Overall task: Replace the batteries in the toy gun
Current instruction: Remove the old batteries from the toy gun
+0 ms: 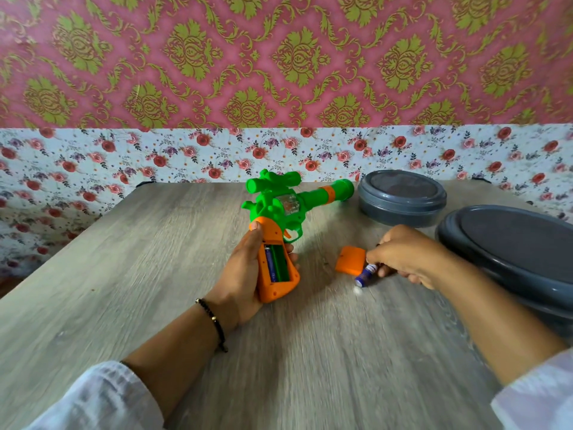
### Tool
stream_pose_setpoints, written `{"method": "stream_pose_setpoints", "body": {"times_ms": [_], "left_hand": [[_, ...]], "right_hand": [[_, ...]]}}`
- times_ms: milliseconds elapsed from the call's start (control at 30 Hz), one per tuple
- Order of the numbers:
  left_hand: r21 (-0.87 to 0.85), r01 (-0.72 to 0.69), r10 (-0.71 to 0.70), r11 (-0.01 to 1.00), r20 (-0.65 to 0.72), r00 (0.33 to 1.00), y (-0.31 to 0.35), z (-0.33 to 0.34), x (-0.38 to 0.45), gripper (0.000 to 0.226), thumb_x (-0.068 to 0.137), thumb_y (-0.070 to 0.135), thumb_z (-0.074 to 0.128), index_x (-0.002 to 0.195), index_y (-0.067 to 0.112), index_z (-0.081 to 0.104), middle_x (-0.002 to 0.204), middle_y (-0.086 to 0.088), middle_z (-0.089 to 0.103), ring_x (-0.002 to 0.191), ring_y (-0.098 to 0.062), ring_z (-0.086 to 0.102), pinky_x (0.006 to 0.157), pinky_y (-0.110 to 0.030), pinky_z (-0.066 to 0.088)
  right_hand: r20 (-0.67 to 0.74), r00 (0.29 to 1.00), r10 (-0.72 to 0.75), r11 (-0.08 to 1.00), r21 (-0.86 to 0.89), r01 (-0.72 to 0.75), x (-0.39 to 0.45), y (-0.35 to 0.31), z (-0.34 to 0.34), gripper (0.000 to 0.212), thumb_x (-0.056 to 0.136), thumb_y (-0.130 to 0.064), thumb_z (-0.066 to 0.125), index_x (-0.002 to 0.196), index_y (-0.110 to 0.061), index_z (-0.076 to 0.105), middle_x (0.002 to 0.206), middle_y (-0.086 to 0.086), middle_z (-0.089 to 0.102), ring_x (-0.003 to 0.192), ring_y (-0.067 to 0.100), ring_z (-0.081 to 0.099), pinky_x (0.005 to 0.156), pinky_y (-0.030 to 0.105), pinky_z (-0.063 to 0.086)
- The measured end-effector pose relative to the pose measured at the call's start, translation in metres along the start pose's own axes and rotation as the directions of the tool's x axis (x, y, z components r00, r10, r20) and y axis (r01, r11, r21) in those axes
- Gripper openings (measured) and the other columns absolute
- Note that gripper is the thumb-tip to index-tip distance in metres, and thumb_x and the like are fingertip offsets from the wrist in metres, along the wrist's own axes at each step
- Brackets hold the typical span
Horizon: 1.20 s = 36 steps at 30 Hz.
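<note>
Your left hand (pixel 240 274) is wrapped around the orange grip of the toy gun (pixel 279 218), thumb up near the top of the grip and fingers curled behind it, holding the gun above the desk (pixel 124 274) with the barrel pointing away from you and to the right. The battery compartment (pixel 276 263) in the grip faces up and lies open; one blue battery (pixel 269 262) sits in its left slot, and the slot beside it shows bare green plastic. The gun's body, scope and barrel are green, with an orange band near the muzzle. Your right hand (pixel 406 256) is down on the desk to the right of the gun, fingers curled and pinching the upper end of a second battery (pixel 366 275), blue and white, whose lower end rests on or just above the wood; the blur makes that hard to tell. Just left of those fingertips lies the orange compartment cover (pixel 350 259), flat on the desk and touching or nearly touching the battery. Behind your right hand stands a round grey container with a lid (pixel 402 198), close to the gun's muzzle, and a larger grey lidded container (pixel 511 246) sits at the desk's right edge, beside your right forearm. A dark beaded bracelet (pixel 214 322) circles your left wrist.
</note>
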<state>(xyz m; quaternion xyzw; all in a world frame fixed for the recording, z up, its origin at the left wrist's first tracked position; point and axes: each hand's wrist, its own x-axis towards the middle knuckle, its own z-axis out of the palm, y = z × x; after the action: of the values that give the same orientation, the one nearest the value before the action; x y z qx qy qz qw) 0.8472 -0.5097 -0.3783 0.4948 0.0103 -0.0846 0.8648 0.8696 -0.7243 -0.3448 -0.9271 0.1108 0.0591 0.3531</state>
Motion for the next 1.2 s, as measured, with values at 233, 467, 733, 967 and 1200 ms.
{"method": "stream_pose_setpoints", "body": {"times_ms": [233, 467, 733, 967, 1200], "left_hand": [[0.013, -0.005, 0.005, 1.000, 0.007, 1.000, -0.001, -0.002, 0.001, 0.054, 0.096, 0.047, 0.036, 0.134, 0.010, 0.045, 0.086, -0.010, 0.062, 0.077, -0.022, 0.062, 0.067, -0.032, 0.058], [0.053, -0.022, 0.023, 0.998, -0.018, 1.000, -0.001, -0.002, 0.002, 0.050, 0.098, 0.047, 0.033, 0.124, 0.009, 0.052, 0.083, -0.010, 0.063, 0.075, -0.021, 0.061, 0.065, -0.031, 0.056], [0.086, -0.033, 0.033, 0.996, 0.003, 0.999, -0.004, -0.004, 0.004, 0.046, 0.097, 0.050, 0.032, 0.112, 0.015, 0.058, 0.083, -0.007, 0.064, 0.069, -0.016, 0.063, 0.059, -0.026, 0.055], [0.113, -0.086, 0.082, 0.990, 0.042, 0.996, -0.007, -0.005, 0.007, 0.047, 0.099, 0.047, 0.031, 0.126, 0.017, 0.055, 0.092, -0.005, 0.068, 0.075, -0.014, 0.066, 0.064, -0.029, 0.054], [0.092, -0.125, 0.116, 0.988, 0.092, 0.989, -0.009, -0.005, 0.009, 0.047, 0.099, 0.044, 0.031, 0.123, 0.010, 0.054, 0.084, -0.005, 0.066, 0.068, -0.013, 0.065, 0.059, -0.026, 0.054]], "right_hand": [[-0.180, 0.965, -0.193, 0.961, -0.235, 0.149, 0.008, 0.001, 0.001, 0.030, 0.081, -0.028, 0.063, 0.065, -0.004, 0.059, 0.067, 0.012, 0.066, 0.060, 0.024, 0.059, 0.053, 0.029, 0.041], [-0.253, 0.791, -0.557, 0.789, 0.137, 0.599, -0.019, -0.027, 0.021, 0.027, 0.093, -0.022, 0.052, 0.071, -0.013, 0.064, 0.063, 0.002, 0.067, 0.041, 0.001, 0.047, 0.048, 0.023, 0.041], [-0.279, 0.762, -0.584, 0.479, 0.639, 0.601, -0.035, -0.040, 0.054, 0.019, 0.091, -0.017, 0.054, 0.083, -0.004, 0.065, 0.062, 0.011, 0.059, 0.054, 0.017, 0.055, 0.051, 0.028, 0.050], [-0.243, 0.740, -0.627, 0.448, 0.664, 0.598, -0.030, -0.039, 0.074, 0.016, 0.083, -0.024, 0.055, 0.091, -0.017, 0.066, 0.081, 0.010, 0.070, 0.076, 0.021, 0.070, 0.074, 0.036, 0.058], [-0.256, 0.723, -0.641, 0.503, 0.572, 0.648, -0.026, -0.043, 0.078, 0.013, 0.087, -0.023, 0.055, 0.089, -0.018, 0.067, 0.078, 0.004, 0.071, 0.075, 0.018, 0.070, 0.072, 0.034, 0.057]]}}
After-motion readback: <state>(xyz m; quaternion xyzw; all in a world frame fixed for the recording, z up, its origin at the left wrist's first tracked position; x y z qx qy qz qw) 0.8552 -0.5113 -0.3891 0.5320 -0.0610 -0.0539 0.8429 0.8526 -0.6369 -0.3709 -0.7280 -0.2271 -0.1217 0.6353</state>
